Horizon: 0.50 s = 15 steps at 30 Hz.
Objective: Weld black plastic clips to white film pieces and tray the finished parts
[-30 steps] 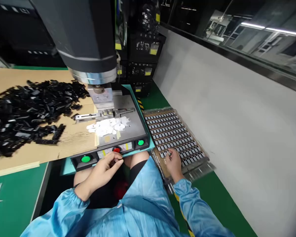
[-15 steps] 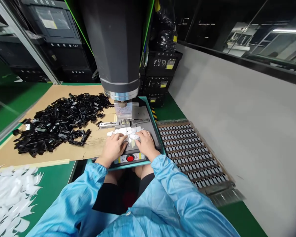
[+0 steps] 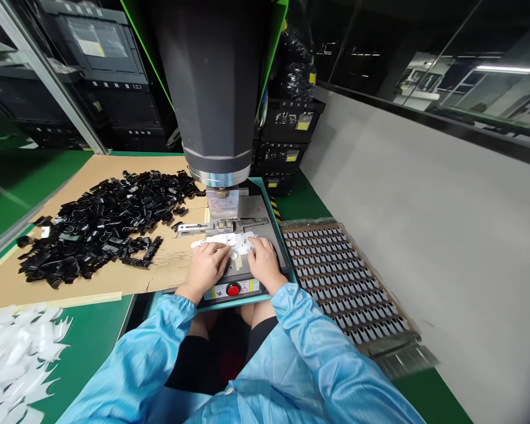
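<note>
White pieces (image 3: pixel 242 242) lie in a loose, overlapping cluster on the metal plate (image 3: pixel 252 206) of the bench machine, between the fixture (image 3: pixel 223 224) and the red button (image 3: pixel 233 289). Left hand (image 3: pixel 207 265): palm down at the cluster's left side, fingers bent and close together, tips at the pieces. Right hand (image 3: pixel 264 261): at the cluster's right side, fingers bent, thumb a little apart from them, tips at the pieces. Cannot tell whether either hand has a piece pinched.

Machine head (image 3: pixel 214 88), dark with a silvery ring at its lower end, stands above the fixture. Left of the plate: 1 large heap of black parts (image 3: pixel 110 218) on cardboard (image 3: pixel 172 265). Lower left: 1 spread of white curved parts (image 3: pixel 17 359) on a green surface (image 3: pixel 92 330). Right of the machine, lower down: 1 tray (image 3: pixel 408 321) with rows of small pale parts (image 3: pixel 348 277). Behind, to the right: stacked black crates (image 3: pixel 280 147).
</note>
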Tool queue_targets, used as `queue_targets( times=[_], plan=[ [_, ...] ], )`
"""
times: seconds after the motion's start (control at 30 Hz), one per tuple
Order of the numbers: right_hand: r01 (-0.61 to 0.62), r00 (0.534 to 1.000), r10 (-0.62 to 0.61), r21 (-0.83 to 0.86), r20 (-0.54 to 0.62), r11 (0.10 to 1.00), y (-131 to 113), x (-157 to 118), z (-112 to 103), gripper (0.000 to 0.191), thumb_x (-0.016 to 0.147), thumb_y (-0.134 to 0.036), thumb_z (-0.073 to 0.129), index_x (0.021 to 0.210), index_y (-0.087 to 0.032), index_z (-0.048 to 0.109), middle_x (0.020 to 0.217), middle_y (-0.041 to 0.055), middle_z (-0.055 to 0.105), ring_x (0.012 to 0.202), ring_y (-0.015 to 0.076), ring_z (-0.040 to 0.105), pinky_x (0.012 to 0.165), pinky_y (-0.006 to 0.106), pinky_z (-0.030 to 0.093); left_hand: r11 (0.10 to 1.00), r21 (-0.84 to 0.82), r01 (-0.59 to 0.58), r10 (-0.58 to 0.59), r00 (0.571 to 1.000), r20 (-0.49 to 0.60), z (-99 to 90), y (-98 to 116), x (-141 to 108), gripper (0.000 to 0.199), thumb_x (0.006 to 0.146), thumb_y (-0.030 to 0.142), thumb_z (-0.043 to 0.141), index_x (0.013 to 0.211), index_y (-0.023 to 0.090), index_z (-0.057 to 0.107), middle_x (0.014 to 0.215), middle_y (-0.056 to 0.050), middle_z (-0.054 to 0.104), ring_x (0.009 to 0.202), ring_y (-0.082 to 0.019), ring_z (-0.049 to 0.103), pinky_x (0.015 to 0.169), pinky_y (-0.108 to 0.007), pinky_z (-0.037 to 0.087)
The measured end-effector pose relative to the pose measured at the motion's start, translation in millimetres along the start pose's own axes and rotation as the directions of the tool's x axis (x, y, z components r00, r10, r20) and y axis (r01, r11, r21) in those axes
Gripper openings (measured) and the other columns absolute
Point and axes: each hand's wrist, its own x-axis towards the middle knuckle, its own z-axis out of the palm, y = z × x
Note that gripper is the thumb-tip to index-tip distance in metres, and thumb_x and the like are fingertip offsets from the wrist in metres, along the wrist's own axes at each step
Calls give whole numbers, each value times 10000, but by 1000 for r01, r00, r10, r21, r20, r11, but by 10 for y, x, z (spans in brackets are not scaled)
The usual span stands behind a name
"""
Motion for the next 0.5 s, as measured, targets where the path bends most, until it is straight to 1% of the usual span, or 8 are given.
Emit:
queue_targets(
  times=[0.1, 0.17, 0.23, 0.33, 0.5],
  plan=[
    [72, 997, -72, -6, 37, 997, -41, -20, -37, 471, 922, -129, 631, 1376, -243, 682, 1266, 118, 626, 1193, 312, 553, 1066, 468, 494, 996, -63, 61, -65, 996, -62, -45, -58, -7, 320, 1095, 364, 523, 1264, 245, 767, 1197, -118, 746, 1057, -289, 656, 910, -439, 447],
    [121, 990, -119, -23, 79, 992, -49, -39, -46, 417, 917, -130, 655, 1305, -266, 726, 1259, 103, 636, 1171, 310, 544, 1043, 471, 493, 991, -81, 110, -117, 989, -94, -79, -131, -2, 320, 1093, 384, 528, 1252, 255, 774, 1193, -111, 748, 1050, -289, 660, 908, -437, 452],
    [150, 984, -145, -42, 99, 988, -44, -51, -40, 321, 953, -149, 648, 1225, -275, 763, 1232, 92, 657, 1132, 305, 542, 1007, 470, 491, 986, -85, 142, -152, 982, -116, -107, -220, 26, 321, 1088, 404, 535, 1230, 260, 784, 1184, -108, 751, 1055, -292, 659, 919, -440, 455],
    [159, 985, -154, -54, 80, 986, -34, -56, -30, 240, 1007, -186, 618, 1154, -275, 786, 1172, 85, 686, 1082, 297, 552, 964, 465, 485, 983, -87, 159, -170, 976, -137, -130, -352, 126, 332, 1088, 422, 532, 1210, 258, 793, 1164, -102, 755, 1064, -292, 656, 933, -437, 450],
    [161, 987, -161, -11, 11, 987, -64, 22, -62, 227, 1027, -185, 563, 1103, -257, 764, 1103, 83, 703, 1051, 281, 591, 959, 439, 493, 986, -49, 157, -162, 977, -136, -79, -493, 399, 347, 1091, 427, 527, 1182, 243, 806, 1142, -112, 762, 1031, -293, 650, 904, -431, 431]
  ],
)
